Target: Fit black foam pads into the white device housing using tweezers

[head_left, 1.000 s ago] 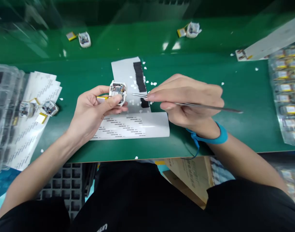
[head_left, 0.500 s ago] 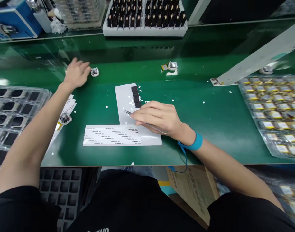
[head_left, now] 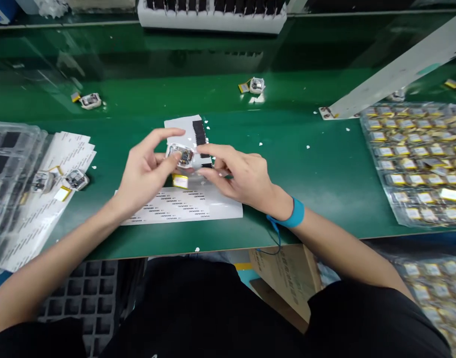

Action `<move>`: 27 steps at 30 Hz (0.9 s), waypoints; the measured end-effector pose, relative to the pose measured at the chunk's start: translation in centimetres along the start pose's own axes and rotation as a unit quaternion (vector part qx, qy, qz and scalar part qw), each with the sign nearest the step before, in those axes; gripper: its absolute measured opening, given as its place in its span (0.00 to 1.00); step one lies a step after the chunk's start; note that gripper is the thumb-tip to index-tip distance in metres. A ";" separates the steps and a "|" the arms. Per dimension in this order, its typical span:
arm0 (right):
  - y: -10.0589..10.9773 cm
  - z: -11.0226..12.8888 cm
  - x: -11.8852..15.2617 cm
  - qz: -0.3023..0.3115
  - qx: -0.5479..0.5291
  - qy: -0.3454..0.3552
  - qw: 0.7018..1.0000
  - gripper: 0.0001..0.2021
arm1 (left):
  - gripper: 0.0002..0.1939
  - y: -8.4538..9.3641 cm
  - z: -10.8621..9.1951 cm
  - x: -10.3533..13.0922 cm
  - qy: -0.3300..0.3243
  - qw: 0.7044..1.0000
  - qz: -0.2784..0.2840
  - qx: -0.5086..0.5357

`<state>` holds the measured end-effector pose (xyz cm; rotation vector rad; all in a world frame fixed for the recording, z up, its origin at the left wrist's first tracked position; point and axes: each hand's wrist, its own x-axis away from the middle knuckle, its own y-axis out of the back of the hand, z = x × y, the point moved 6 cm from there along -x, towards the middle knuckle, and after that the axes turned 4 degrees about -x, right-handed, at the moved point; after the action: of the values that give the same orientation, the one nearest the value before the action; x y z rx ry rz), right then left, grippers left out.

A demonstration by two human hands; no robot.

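Over the middle of the bench, my left hand [head_left: 147, 161] grips an open white watch case [head_left: 181, 155] with a circuit board showing inside. A small yellow-edged battery [head_left: 180, 181] hangs just below the case. My right hand [head_left: 238, 174] has its index finger and thumb at the case's right edge; I cannot make out any tweezers in it. Under the hands lies a white sheet [head_left: 175, 123] bearing a row of black strips [head_left: 199, 132]. In front of it lies a printed white label sheet [head_left: 156, 204], partly covered by my left hand.
Two open cases with batteries rest on label sheets [head_left: 69, 144] at left, beside a clear tray [head_left: 7, 144]. More cases [head_left: 91, 101] [head_left: 256, 85] lie further back. A battery tray [head_left: 410, 164] sits right, near a white post [head_left: 395, 64]. White scraps dot the green bench [head_left: 306, 194].
My left hand has come from the back left to the middle and now holds a watch case. The tweezers seen in my right hand no longer show. The view has shifted slightly.
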<state>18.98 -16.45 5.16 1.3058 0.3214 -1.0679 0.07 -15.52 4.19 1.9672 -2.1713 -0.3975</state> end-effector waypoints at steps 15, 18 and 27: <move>-0.3 2.1 0.1 -0.005 0.000 -0.009 1.000 0.05 | 0.07 -1.7 -0.9 4.5 -0.022 0.999 -0.037 -0.016; -0.2 2.4 0.3 -0.015 0.035 0.029 0.999 0.08 | 0.05 -1.6 -1.0 4.8 -0.013 0.999 -0.044 -0.011; -0.2 2.5 0.2 0.042 0.096 0.076 0.992 0.13 | 0.05 -1.4 -0.7 4.9 -0.020 0.996 -0.053 -0.068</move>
<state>18.03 -18.73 5.64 1.5629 0.2797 -0.9482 1.11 -20.56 4.17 2.0206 -2.0099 -0.5914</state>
